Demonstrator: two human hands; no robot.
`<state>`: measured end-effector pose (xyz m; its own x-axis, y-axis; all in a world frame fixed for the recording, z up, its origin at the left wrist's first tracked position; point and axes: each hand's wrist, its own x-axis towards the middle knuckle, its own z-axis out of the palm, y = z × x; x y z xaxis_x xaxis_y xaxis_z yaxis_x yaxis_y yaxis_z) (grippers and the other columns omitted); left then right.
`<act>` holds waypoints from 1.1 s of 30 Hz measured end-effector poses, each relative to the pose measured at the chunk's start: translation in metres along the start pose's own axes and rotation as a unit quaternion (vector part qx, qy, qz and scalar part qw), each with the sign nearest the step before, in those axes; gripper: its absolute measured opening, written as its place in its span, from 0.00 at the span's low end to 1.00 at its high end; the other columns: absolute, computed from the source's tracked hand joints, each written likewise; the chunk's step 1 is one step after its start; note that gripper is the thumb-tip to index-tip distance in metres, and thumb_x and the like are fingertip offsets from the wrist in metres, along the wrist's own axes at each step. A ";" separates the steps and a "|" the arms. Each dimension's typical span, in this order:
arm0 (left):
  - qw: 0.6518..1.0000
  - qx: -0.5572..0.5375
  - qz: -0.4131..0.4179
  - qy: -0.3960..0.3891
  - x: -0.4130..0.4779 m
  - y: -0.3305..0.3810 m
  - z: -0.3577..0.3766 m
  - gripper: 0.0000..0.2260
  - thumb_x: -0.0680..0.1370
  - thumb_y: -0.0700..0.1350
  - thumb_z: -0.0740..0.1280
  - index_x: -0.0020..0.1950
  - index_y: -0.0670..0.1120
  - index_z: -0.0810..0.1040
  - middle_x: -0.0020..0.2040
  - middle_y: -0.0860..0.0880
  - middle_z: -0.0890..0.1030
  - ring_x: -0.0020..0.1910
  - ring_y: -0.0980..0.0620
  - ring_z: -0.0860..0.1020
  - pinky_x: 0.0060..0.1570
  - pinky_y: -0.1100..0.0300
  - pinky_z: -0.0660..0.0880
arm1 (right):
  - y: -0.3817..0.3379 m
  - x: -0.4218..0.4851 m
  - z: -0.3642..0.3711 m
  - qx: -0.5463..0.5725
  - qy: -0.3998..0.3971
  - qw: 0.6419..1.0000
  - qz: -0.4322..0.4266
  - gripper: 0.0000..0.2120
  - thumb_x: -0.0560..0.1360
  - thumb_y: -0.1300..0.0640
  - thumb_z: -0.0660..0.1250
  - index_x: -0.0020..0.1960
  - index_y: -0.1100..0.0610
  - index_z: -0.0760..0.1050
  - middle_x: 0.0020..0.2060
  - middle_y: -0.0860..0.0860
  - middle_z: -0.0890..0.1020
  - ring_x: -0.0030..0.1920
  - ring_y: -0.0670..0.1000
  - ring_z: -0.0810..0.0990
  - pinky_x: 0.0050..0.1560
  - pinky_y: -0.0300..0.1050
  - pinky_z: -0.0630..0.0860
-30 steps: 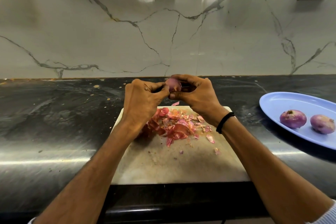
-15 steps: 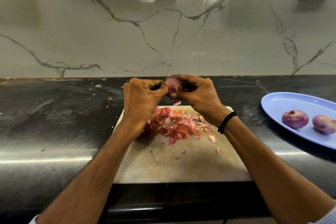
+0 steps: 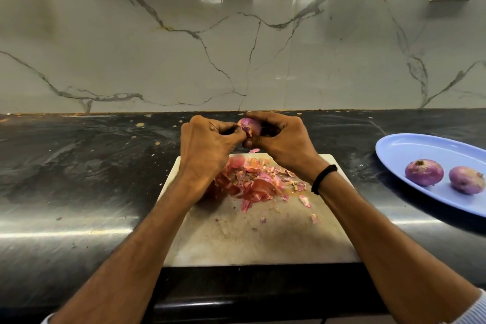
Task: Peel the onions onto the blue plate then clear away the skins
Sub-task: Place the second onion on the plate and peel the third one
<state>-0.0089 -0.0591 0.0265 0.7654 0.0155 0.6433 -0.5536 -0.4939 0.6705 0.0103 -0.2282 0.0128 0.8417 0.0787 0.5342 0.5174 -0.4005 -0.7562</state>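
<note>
Black worktop (image 3: pixel 79 166), marble wall (image 3: pixel 157 60). Over the board (image 3: pixel 249 239) our left hand (image 3: pixel 207 144) still pinches the onion (image 3: pixel 249 126) our right hand (image 3: pixel 284 139) grips.

Onion (image 3: pixel 249 126) mostly hidden by fingers (image 3: pixel 264 116); blue plate (image 3: pixel 410 147) cut off at rt edge; skins (image 3: pixel 259 183) partly behind L wrist (image 3: pixel 195 177).

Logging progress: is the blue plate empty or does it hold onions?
Not empty: a darker onion and a paler onion lie side by side on the blue plate.
</note>
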 end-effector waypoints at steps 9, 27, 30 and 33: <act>1.000 0.001 -0.001 0.025 -0.003 0.001 0.001 0.11 0.71 0.48 0.77 0.49 0.44 0.86 0.38 0.55 0.83 0.30 0.71 0.78 0.33 0.74 0.76 | -0.003 -0.001 0.003 -0.003 -0.002 1.000 -0.002 0.28 0.66 0.58 0.80 0.65 0.56 0.79 0.59 0.51 0.83 0.59 0.48 0.81 0.61 0.49 0.79; 0.994 -0.059 -0.077 0.054 0.004 0.003 -0.008 0.03 0.71 0.45 0.78 0.41 0.51 0.86 0.33 0.58 0.83 0.32 0.61 0.83 0.34 0.67 0.80 | -0.011 -0.004 -0.001 0.078 -0.013 0.997 0.010 0.26 0.69 0.65 0.76 0.66 0.60 0.77 0.59 0.53 0.82 0.59 0.49 0.82 0.60 0.45 0.79; 0.982 -0.100 -0.141 0.070 0.007 -0.002 -0.008 0.03 0.72 0.43 0.77 0.44 0.47 0.86 0.35 0.55 0.84 0.34 0.62 0.83 0.36 0.71 0.78 | -0.013 -0.004 -0.001 0.106 -0.018 0.994 0.023 0.26 0.70 0.65 0.75 0.67 0.59 0.76 0.59 0.53 0.82 0.59 0.48 0.81 0.60 0.43 0.79; 0.973 -0.064 -0.191 0.112 0.013 -0.012 -0.012 0.02 0.72 0.44 0.77 0.40 0.49 0.86 0.32 0.56 0.84 0.33 0.62 0.82 0.40 0.66 0.80 | -0.012 -0.003 -0.003 0.130 -0.019 0.991 0.039 0.25 0.71 0.67 0.73 0.67 0.59 0.75 0.59 0.52 0.81 0.58 0.46 0.82 0.58 0.39 0.78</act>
<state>0.0038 -0.0423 0.0307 0.8410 0.3728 0.3920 -0.2893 -0.3022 0.9083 0.0007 -0.2265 0.0217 0.8829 0.0924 0.4603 0.4694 -0.1581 -0.8687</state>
